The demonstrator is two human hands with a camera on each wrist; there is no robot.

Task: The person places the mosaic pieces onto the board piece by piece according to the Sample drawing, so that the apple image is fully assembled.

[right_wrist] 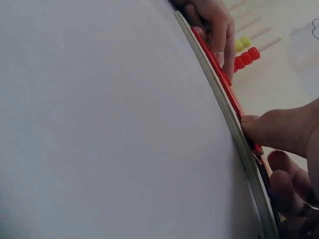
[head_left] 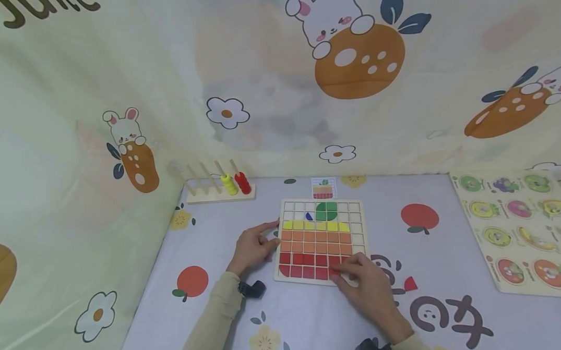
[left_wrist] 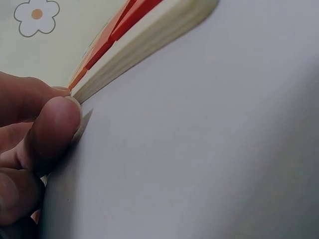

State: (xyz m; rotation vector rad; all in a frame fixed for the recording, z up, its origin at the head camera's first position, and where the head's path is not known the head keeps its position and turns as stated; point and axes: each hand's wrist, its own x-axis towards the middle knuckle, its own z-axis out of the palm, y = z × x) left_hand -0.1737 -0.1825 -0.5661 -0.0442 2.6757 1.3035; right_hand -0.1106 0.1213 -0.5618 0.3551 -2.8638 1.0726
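A square wooden grid board (head_left: 364,231) lies on the table, with green, blue, yellow, orange and red tiles forming a pattern. My left hand (head_left: 252,248) is at the board's left side, its index finger and thumb touching the edge. In the left wrist view, the thumb (left_wrist: 56,122) meets the board's edge and the other fingers bend behind it. At the lower right of the pattern, my right hand (head_left: 369,288) pinches a red tile (head_left: 335,267) against the board. The right wrist view shows the thumb (right_wrist: 274,129) on the red row; the fingertips partly hide the tile.
Behind the board lies a small picture card (head_left: 324,188) with a similar pattern. A wooden peg rack (head_left: 204,197) with yellow beads (head_left: 229,184) and red beads (head_left: 242,183) stands at the back left. On the right lies a large fruit puzzle board (head_left: 488,257). Printed cloth covers table and walls.
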